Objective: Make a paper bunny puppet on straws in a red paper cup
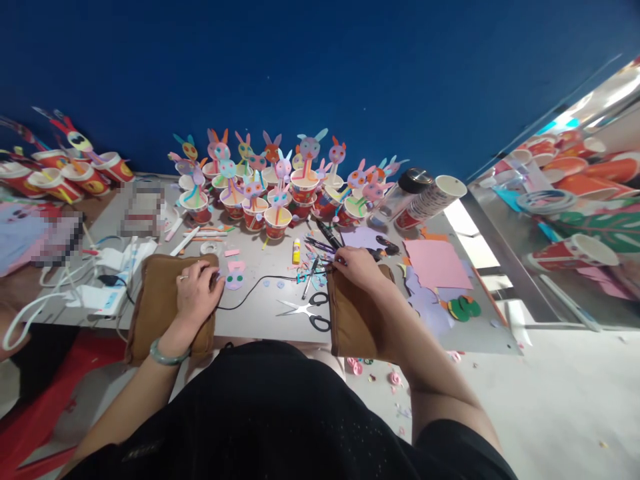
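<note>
My left hand [196, 292] lies on a brown cushion [170, 293] with its fingers spread and slightly bent. Close to its fingertips is a purple paper face [235, 277] with green eyes and a pink strip. My right hand [361, 268] reaches over a second brown cushion [350, 313]. Its fingers are closed together above small paper scraps and pens; what they pinch, if anything, is hidden. A black marker [327, 235] lies just beyond these fingers. Between my hands are black-handled scissors [305, 311], blades partly apart, and a yellow glue stick [297, 251].
Several paper cups with rabbit figures [277, 217] crowd the back of the table. A stack of cups [433, 200] leans beside a clear bottle [400, 193]. Pink paper [437, 263] lies at right, a white power strip [113, 293] at left. A black cable [250, 291] crosses the middle.
</note>
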A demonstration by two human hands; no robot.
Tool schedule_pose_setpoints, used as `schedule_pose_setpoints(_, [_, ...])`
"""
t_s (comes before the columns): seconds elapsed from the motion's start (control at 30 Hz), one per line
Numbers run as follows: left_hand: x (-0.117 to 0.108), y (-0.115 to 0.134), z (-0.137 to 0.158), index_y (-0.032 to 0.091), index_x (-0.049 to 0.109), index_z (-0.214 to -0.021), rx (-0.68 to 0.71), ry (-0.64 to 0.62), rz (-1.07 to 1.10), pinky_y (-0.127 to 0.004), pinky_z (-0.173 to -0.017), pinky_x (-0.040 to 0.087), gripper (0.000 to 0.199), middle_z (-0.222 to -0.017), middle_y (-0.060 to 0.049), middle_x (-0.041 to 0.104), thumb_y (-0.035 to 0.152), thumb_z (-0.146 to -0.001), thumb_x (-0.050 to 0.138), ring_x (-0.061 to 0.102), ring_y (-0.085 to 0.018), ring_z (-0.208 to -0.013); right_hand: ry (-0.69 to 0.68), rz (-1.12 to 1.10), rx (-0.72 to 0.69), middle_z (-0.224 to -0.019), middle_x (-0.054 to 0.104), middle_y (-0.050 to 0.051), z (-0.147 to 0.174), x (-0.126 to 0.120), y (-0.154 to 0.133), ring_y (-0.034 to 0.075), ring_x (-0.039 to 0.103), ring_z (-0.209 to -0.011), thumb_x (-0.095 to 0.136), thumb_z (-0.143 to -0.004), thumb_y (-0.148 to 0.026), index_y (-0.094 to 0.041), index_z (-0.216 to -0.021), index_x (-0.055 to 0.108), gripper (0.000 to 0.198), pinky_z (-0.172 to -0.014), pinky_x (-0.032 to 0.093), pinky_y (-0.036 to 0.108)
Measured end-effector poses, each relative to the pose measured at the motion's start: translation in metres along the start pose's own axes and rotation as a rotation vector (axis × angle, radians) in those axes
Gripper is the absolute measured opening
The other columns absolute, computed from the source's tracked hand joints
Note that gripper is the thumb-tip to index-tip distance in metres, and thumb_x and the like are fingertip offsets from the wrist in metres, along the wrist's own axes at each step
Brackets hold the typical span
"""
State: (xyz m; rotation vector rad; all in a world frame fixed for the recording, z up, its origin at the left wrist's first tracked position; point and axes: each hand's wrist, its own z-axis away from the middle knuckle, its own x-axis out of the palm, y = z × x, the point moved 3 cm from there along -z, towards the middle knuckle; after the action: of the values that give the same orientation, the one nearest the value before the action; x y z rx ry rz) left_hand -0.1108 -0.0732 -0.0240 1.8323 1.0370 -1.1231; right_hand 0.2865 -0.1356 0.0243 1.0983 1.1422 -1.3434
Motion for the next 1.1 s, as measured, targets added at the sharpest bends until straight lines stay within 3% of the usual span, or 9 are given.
schedule_pose_setpoints(0.27, [0.000,0.000,0.000,0.018,0.074,-0.105,0.008,0.010,-0.005,-0.043,-0.088,0.038,0.028,-0.123,-0.013,0.067,0.040,-0.092,0.061,0.057,-0.033,-0.111,-0.017,0.017,-0.028,-0.107,0.074,0.012,-0.001,0.010,-0.002,0.024,0.065,-0.100,0.048,-0.100,-0.021,-0.019,-0.113,0.075,0.030,-0.084,0.034,0.034])
schedule_pose_setpoints(0.53, [-0.002,0.003,-0.002,0.019,0.074,-0.108,-0.017,-0.028,0.027,-0.045,-0.089,0.038,0.030,-0.124,-0.015,0.066,0.040,-0.092,0.059,0.055,-0.035,-0.114,0.097,-0.088,0.015,-0.106,0.076,0.013,0.020,0.006,0.005,0.026,0.066,-0.101,0.051,-0.100,-0.026,-0.018,-0.110,0.076,0.028,-0.090,0.037,0.036])
schedule_pose_setpoints(0.7, [-0.002,0.003,-0.002,0.019,0.074,-0.107,-0.039,-0.043,0.047,-0.046,-0.090,0.038,0.029,-0.125,-0.015,0.065,0.039,-0.091,0.060,0.055,-0.035,-0.115,0.008,-0.118,0.108,-0.110,0.077,0.011,-0.011,0.007,-0.011,0.025,0.068,-0.101,0.053,-0.099,-0.032,-0.021,-0.109,0.076,0.028,-0.085,0.044,0.032])
schedule_pose_setpoints(0.87, [-0.002,0.001,-0.001,0.019,0.074,-0.106,-0.031,-0.024,0.052,-0.045,-0.091,0.039,0.028,-0.125,-0.014,0.065,0.039,-0.092,0.060,0.056,-0.034,-0.114,-0.063,-0.077,0.241,-0.105,0.076,0.019,-0.053,0.010,-0.023,0.031,0.070,-0.102,0.057,-0.096,-0.039,-0.017,-0.099,0.079,0.031,-0.081,0.049,0.035])
schedule_pose_setpoints(1.1, [0.000,0.001,-0.001,0.019,0.074,-0.106,-0.043,-0.025,0.079,-0.044,-0.091,0.039,0.026,-0.125,-0.014,0.065,0.038,-0.092,0.060,0.056,-0.033,-0.115,-0.148,-0.084,0.292,-0.107,0.077,0.017,-0.082,0.010,-0.029,0.029,0.072,-0.101,0.067,-0.088,-0.045,-0.019,-0.094,0.080,0.030,-0.081,0.052,0.033])
